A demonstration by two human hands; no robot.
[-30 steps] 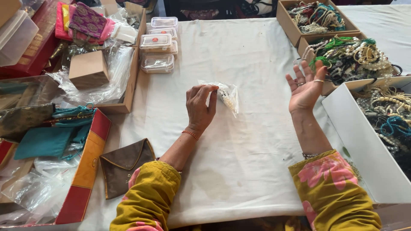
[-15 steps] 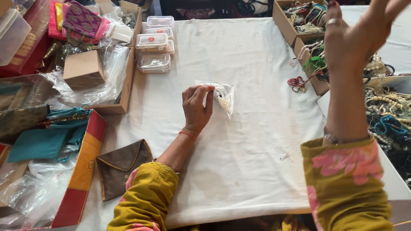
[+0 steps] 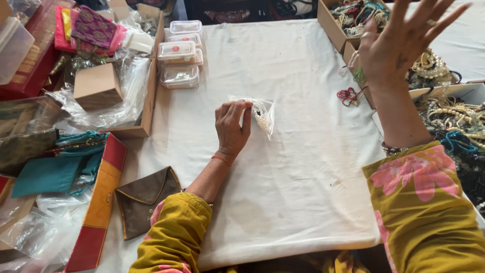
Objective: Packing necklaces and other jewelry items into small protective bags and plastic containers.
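Observation:
My left hand [image 3: 231, 124] rests on the white tablecloth [image 3: 303, 192] and pinches the edge of a small clear plastic bag [image 3: 263, 117] with white beads inside. My right hand [image 3: 399, 43] is raised in the air above the right side of the table, fingers spread wide, holding nothing. A ring shows on one finger. Both arms wear yellow sleeves with pink flowers, and a thin red thread circles the left wrist.
Cardboard boxes [image 3: 336, 28] of bead necklaces [image 3: 454, 108] line the right. A red bead string [image 3: 347, 95] lies beside them. Clear plastic cases [image 3: 178, 55] stand at the back. On the left are a small brown box [image 3: 97, 87], teal pouches [image 3: 48, 172], a brown pouch [image 3: 144, 197], and plastic bags.
My right hand rose from a palm-up position near the table's right side to high in the air, fingers spread. My left hand stayed on the bead bag.

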